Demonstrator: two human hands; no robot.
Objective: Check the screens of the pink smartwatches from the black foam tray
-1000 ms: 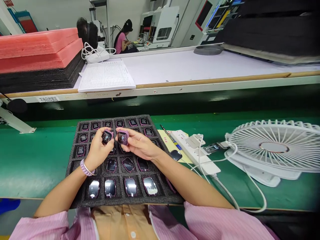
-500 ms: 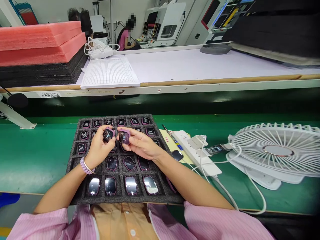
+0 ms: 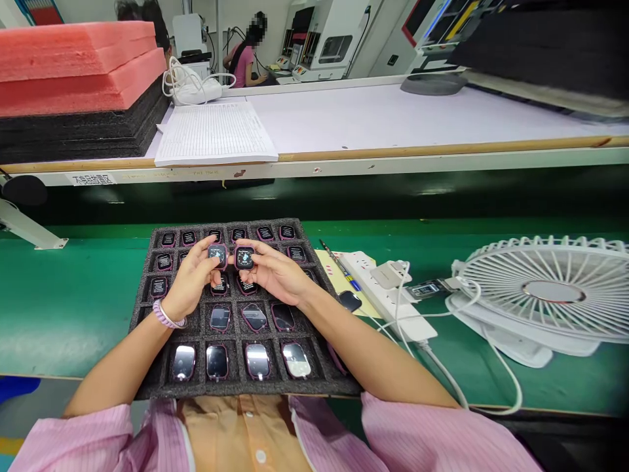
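Observation:
My left hand (image 3: 189, 282) pinches a smartwatch case (image 3: 217, 255) with a purple rim, its dark screen lit with a small picture. A similar lit smartwatch case (image 3: 244, 257) sits between the fingers of my right hand (image 3: 278, 275). The two cases are side by side, above a black foam tray (image 3: 236, 388). In the tray's compartments lie several more purple-rimmed watch cases. Those in the far rows show white text; those in the near rows, such as one watch case (image 3: 257, 362), have dark, shiny screens. My hands and forearms hide part of the tray.
Right of the tray are a white power strip (image 3: 388, 295) with cables, a pen (image 3: 339, 265), yellow paper and a white fan (image 3: 550, 288). A raised shelf (image 3: 344, 124) holds paper sheets (image 3: 216, 134) and pink foam (image 3: 78, 65). Another person (image 3: 246, 59) sits beyond.
Both watch cases have turned to face me more directly, and their screens show more clearly. My fingers have shifted around them. The view has tilted slightly downward.

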